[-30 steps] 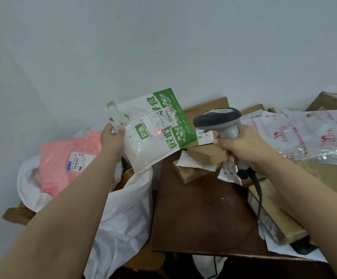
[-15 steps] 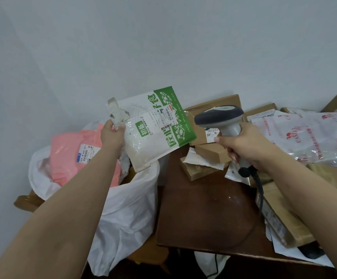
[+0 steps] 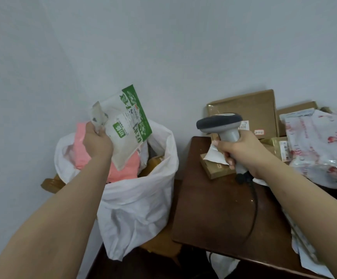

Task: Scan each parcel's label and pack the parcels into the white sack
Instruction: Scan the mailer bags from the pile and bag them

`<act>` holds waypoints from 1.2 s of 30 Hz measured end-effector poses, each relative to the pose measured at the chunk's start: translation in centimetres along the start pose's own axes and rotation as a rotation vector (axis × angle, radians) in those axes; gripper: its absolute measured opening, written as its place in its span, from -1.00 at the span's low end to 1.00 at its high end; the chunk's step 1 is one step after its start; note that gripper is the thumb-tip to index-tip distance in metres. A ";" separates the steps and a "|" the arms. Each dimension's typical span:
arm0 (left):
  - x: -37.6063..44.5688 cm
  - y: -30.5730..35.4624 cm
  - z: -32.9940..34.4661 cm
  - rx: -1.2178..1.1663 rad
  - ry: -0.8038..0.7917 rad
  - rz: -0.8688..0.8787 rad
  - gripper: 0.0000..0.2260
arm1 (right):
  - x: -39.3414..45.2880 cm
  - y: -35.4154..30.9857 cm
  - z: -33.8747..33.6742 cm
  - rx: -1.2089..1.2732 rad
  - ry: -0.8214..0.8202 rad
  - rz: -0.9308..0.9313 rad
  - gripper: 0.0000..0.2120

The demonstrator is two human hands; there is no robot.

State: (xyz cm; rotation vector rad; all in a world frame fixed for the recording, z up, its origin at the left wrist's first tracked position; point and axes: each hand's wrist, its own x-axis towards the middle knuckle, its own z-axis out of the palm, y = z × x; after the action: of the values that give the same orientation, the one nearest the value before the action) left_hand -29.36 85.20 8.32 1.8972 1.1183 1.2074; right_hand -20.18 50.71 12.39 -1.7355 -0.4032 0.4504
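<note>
My left hand (image 3: pixel 97 142) grips a white and green pouch parcel (image 3: pixel 126 126) by its upper left corner, holding it tilted over the open mouth of the white sack (image 3: pixel 141 202). A pink parcel (image 3: pixel 123 170) lies inside the sack beneath it. My right hand (image 3: pixel 242 152) holds the grey barcode scanner (image 3: pixel 221 123) by its handle above the dark wooden table (image 3: pixel 214 214), its head pointing left. The scanner's black cable runs down across the table.
Brown cardboard boxes (image 3: pixel 244 111) are stacked at the table's back against the wall. A clear plastic parcel with red print (image 3: pixel 320 141) lies at the right. A small flat box with white paper (image 3: pixel 216 166) sits under the scanner. The sack rests on a wooden chair (image 3: pixel 51 184).
My left hand has carried the green and white pouch leftward, away from the scanner and over the sack's mouth. The red scan dot on its label is gone. The view has shifted left.
</note>
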 end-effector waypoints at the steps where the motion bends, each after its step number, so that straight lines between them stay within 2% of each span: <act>1: -0.5 -0.9 0.8 0.006 -0.023 -0.017 -0.92 | 0.1 0.3 0.0 -0.005 0.003 0.016 -0.79; 4: -2.6 -3.0 3.4 0.095 -0.159 -0.095 -0.78 | 0.4 1.6 -0.4 -0.022 0.014 0.067 -0.79; 7: -4.4 -5.3 5.7 0.247 -0.389 -0.269 -0.69 | 0.4 3.2 -1.3 -0.034 0.023 0.118 -0.81; 9: -4.8 -6.4 6.6 0.262 -0.444 -0.374 -0.55 | 0.2 4.2 -2.1 -0.047 0.023 0.145 -0.82; 12: -4.4 -6.4 7.1 0.329 -0.408 -0.445 -0.49 | -0.3 5.2 -3.5 -0.049 0.034 0.184 -0.78; 15: -3.4 -5.2 7.3 0.368 -0.193 -0.455 -0.37 | -0.7 5.8 -5.1 -0.028 0.057 0.189 -0.79; 17: -3.2 -4.3 7.7 0.450 -0.073 -0.336 -0.29 | -0.9 5.9 -6.0 -0.002 0.063 0.176 -0.82; 18: -3.5 -3.6 8.0 0.494 -0.066 -0.240 -0.28 | -1.0 6.0 -6.4 0.014 0.066 0.173 -0.82; 21: -6.0 -0.7 9.8 0.527 -0.177 0.064 -0.33 | -1.4 6.1 -7.5 0.049 0.088 0.190 -0.81; 23: -9.0 1.8 11.6 0.465 -0.265 0.225 -0.41 | -1.9 6.4 -8.3 0.077 0.105 0.210 -0.80; 30: -24.5 11.0 18.7 0.016 -0.721 0.683 -0.55 | -5.3 7.4 -14.7 0.154 0.359 0.228 -0.83; 36: -35.9 17.8 22.0 -0.299 -1.211 0.890 -0.44 | -10.3 8.1 -23.3 0.178 0.639 0.245 -0.82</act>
State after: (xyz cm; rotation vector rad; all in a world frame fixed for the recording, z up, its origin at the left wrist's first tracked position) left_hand -11.36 43.96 0.37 2.3022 -0.5543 0.3023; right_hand -17.18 24.30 9.64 -1.6558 0.3014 0.0808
